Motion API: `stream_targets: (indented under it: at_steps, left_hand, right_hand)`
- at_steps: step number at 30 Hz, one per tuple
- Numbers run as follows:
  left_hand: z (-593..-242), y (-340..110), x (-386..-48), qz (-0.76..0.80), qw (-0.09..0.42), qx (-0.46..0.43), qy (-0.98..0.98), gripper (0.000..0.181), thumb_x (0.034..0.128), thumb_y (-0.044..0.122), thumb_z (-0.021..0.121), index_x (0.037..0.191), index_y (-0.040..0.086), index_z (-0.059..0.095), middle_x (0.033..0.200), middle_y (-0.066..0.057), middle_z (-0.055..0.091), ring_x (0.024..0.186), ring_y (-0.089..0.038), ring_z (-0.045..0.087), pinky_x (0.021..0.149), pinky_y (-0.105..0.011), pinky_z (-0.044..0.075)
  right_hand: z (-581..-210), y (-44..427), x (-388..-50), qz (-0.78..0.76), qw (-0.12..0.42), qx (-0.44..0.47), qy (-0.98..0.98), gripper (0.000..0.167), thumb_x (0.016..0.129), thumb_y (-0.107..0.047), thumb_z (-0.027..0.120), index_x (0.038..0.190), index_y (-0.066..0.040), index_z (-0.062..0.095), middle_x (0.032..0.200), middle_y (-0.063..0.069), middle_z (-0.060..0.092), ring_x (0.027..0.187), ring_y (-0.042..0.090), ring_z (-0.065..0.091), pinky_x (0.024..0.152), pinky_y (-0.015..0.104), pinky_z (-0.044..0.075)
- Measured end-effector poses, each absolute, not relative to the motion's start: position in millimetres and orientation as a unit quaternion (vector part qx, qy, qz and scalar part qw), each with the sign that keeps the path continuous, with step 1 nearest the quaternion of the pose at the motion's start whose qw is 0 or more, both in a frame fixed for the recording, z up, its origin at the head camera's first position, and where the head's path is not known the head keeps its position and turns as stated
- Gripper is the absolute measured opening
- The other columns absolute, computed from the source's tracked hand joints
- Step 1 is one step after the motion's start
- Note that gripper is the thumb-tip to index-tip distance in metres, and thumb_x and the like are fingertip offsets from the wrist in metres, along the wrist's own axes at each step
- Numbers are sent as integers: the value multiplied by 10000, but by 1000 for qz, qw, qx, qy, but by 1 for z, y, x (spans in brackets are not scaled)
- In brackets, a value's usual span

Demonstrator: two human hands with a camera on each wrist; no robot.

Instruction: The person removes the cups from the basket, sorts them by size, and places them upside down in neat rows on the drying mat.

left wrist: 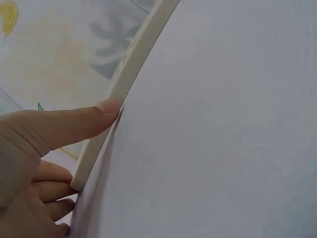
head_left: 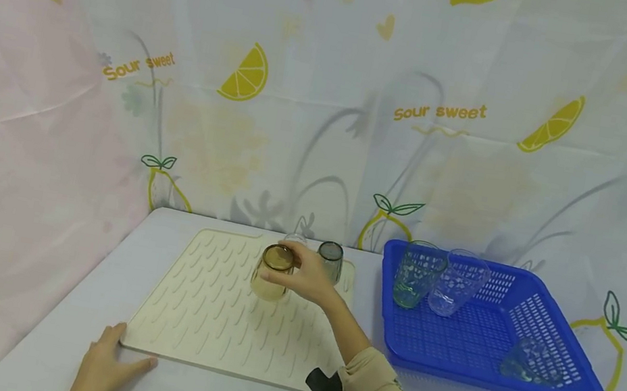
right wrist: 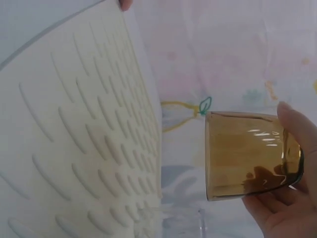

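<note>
My right hand [head_left: 309,275] holds an amber glass [right wrist: 247,156] with its fingers and thumb around the base end. The glass is mouth down above the cream ridged drying mat [head_left: 210,302], and the right wrist view shows a gap between its rim and the mat. At the mat's near left corner rests my left hand [head_left: 105,364]. Its straight thumb [left wrist: 74,126] touches the front edge, while the other fingers touch the side by the corner. Behind the right hand, a grey glass [head_left: 332,260] and a partly hidden clear glass [head_left: 296,238] stand at the mat's far side.
Right of the mat is a blue plastic basket [head_left: 464,373]. It contains a green-tinted glass [head_left: 417,277], a clear glass [head_left: 457,286] and a bluish glass [head_left: 530,361] near its right side. A black bent piece [head_left: 323,384] juts out by the right sleeve. A lemon-print cloth [head_left: 330,89] hangs behind.
</note>
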State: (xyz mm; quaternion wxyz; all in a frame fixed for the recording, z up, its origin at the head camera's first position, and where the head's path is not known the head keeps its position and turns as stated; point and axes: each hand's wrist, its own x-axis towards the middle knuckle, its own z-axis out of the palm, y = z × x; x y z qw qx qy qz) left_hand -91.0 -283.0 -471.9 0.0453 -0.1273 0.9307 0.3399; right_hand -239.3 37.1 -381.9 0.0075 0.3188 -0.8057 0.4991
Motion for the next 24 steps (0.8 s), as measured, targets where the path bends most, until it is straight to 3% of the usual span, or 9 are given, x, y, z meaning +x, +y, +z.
stream_targets:
  at_steps: [3,7,13,24]
  left_hand:
    - [-475,-285,-92,350,49,-114,929,1113,734,364,783,1364,-239,90,1409,-458,28,1316,-591,2,1072,-673,30]
    - [-480,-286,-92,351,18,-85,932,1076,753,339,765,1339,-270,100,1393,-482,6,1313,-589,-56,1049,-688,-80]
    - [-483,-288,-92,348,-7,-69,935,993,761,341,757,1317,-260,195,1379,-503,46,1293,-626,-27,1017,-735,-62]
    - [-483,-289,-92,350,-4,-70,934,997,766,347,756,1324,-258,192,1384,-497,48,1297,-618,-29,1029,-717,-76]
  right_hand:
    - [-384,29,-243,504,6,319,-803,614,787,-193,771,1290,32,501,1100,127,622,892,180,618,754,232,523]
    - [-388,18,-248,511,2,321,-798,607,792,-172,765,1291,42,493,1083,132,618,857,157,597,724,223,515]
    - [-393,3,-254,490,1,315,-813,607,791,-211,766,1290,14,503,1076,121,626,886,177,596,736,231,512]
    - [-399,-23,-269,450,15,312,-837,589,775,-248,784,1255,-18,533,1066,110,653,901,203,627,740,205,506]
